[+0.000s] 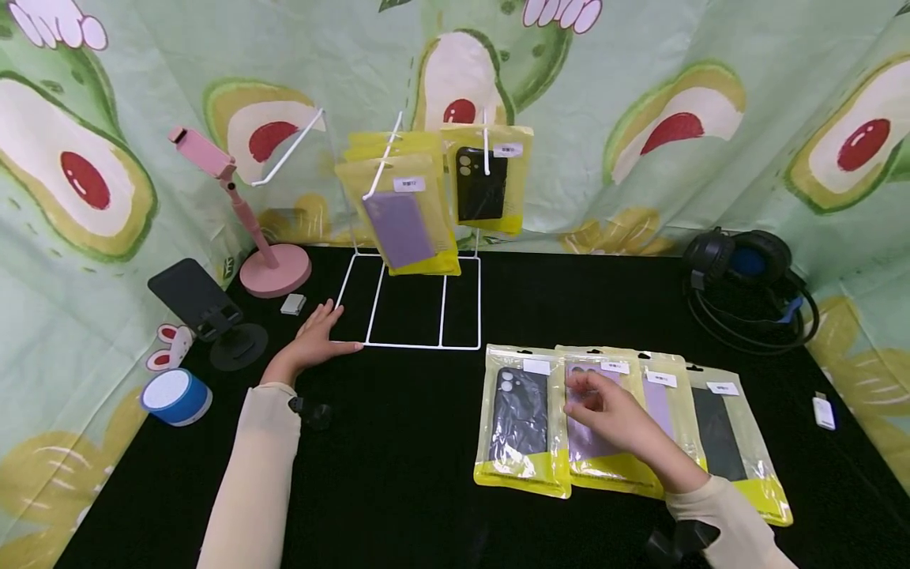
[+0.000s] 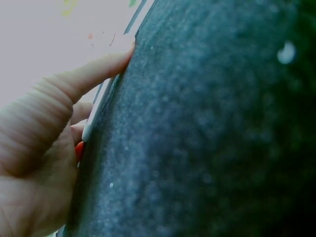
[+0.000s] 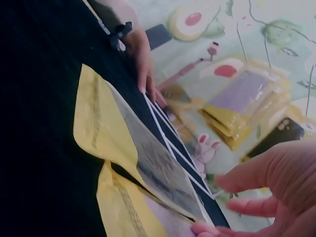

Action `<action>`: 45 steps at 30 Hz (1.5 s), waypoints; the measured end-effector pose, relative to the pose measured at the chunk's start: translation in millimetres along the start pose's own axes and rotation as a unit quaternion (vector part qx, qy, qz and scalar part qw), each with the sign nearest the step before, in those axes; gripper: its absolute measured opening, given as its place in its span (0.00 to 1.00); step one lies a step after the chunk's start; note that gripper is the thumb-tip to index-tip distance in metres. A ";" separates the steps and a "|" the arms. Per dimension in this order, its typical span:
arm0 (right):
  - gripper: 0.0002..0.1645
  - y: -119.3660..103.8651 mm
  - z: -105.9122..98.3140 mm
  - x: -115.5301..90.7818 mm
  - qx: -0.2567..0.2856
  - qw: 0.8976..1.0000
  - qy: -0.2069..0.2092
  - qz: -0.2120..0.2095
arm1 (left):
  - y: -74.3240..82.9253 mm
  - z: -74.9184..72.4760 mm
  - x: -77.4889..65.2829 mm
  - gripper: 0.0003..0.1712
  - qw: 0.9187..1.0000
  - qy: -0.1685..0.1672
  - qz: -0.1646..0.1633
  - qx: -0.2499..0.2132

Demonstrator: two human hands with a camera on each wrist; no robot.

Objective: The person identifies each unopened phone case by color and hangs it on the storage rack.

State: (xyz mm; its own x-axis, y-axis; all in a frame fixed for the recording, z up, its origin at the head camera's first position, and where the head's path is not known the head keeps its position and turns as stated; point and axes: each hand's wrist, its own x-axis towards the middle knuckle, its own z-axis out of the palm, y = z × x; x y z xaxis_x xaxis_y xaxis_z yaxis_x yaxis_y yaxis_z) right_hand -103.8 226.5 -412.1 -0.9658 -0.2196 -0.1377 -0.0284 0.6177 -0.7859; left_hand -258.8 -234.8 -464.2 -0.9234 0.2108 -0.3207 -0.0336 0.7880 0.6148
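A white wire rack stands on the black table, its hooks reaching forward. My left hand rests at the rack's front left corner, thumb stretched along the base bar. Yellow-edged bags with a purple phone case in front hang from the middle hook; a bag with a black phone case hangs on the right one. Over the bags lying on the table, my right hand hovers with thumb and fingers apart, above a bagged purple case. Left of it lies a bagged black case.
Further right lie another purple bag and a dark one, overlapping. Headphones and a white USB stick are at the right. At the left stand a pink stand, a black phone holder and a blue round speaker.
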 end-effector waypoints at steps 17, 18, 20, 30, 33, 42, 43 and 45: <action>0.14 -11.8 29.4 11.0 -0.101 0.995 -0.001 0.025 | 4.8 0.7 -6.8 0.60 1.000 -0.001 0.004 -0.004; 0.13 -10.6 29.8 11.3 -0.094 0.995 0.002 0.023 | 4.2 0.9 -7.3 0.60 1.000 -0.001 0.004 -0.003; 0.12 -7.9 29.9 11.5 -0.075 0.997 0.006 0.018 | 3.5 1.3 -7.6 0.61 1.000 -0.004 0.007 -0.004; 0.12 -2.5 19.5 10.6 0.136 0.991 0.000 0.009 | 3.9 -1.4 -5.9 0.59 1.000 0.000 0.016 -0.002; 0.13 -6.8 15.9 10.2 0.199 0.980 0.013 0.010 | 4.0 -0.9 -4.9 0.59 1.000 0.000 0.019 0.000; 0.11 -28.3 9.5 16.3 0.382 0.921 0.070 0.009 | 4.5 -0.3 -3.7 0.59 1.000 0.001 0.006 0.006; 0.13 -30.9 9.6 17.3 0.392 0.917 0.078 0.007 | 4.5 -0.4 -3.7 0.59 1.000 0.001 0.005 0.008; 0.16 -36.1 10.8 19.5 0.408 0.908 0.092 0.002 | 4.4 -0.7 -3.7 0.59 1.000 0.001 0.003 0.009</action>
State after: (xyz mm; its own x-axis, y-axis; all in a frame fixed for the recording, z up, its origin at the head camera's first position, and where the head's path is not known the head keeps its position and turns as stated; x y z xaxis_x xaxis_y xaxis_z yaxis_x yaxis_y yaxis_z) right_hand -118.9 191.8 -392.9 -0.9944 -0.0416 -0.0967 0.1022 -0.1631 -0.9813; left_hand -255.8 -232.4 -459.8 -0.9241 0.2155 -0.3157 -0.0206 0.7966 0.6042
